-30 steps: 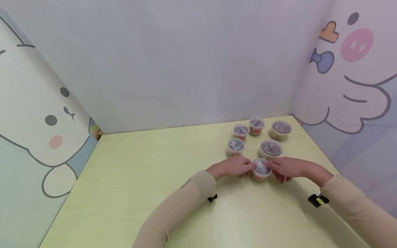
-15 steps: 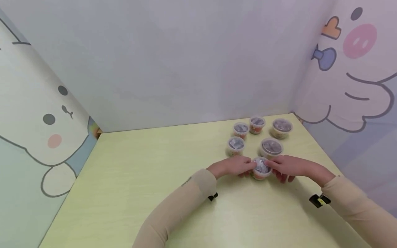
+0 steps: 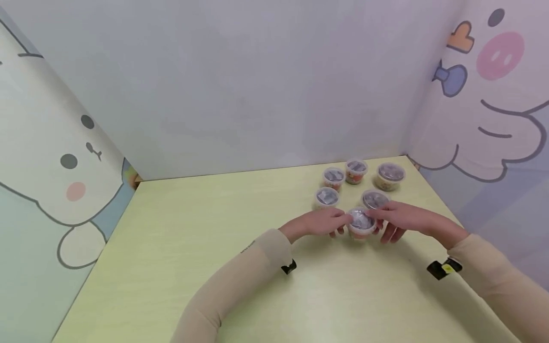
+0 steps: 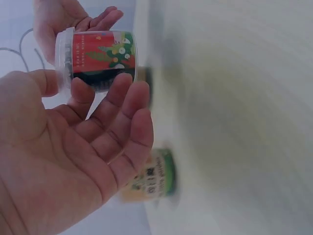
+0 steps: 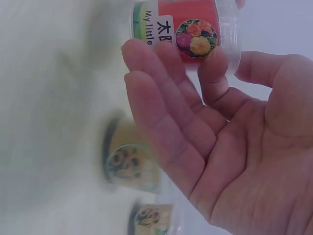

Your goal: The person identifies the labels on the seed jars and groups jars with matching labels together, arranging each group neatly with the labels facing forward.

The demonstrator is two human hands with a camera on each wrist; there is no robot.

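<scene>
**Two hands pinch one small lidded cup**

Right of frame centre, the left hand [image 3: 319,222] and right hand [image 3: 401,218] pinch a round red-labelled plastic cup [image 3: 361,223] by its clear rim, thumb and forefinger clamped, other fingers loosely spread. Five similar cups [image 3: 355,171] stand behind on the smooth pale-green table [image 3: 180,238].

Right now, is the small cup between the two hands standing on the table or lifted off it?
Lifted. In the left wrist view the cup shows a gap to the table.
</scene>
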